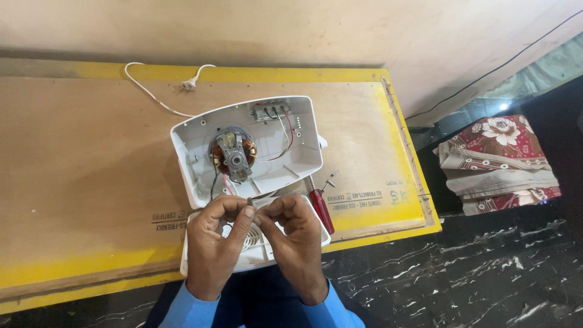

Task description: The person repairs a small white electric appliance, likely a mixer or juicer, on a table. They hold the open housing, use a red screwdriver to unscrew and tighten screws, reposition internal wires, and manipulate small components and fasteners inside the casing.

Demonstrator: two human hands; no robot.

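Hands meet at the tabletop's near edge: left hand and right hand, fingers pressed together, pinch a small dark part between them. Open white casing with motor lies at 12 o'clock, red screwdriver at 3 o'clock

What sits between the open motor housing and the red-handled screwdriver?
In the head view, only bare board separates the housing from the screwdriver; a few loose screws lie beside the screwdriver's tip.
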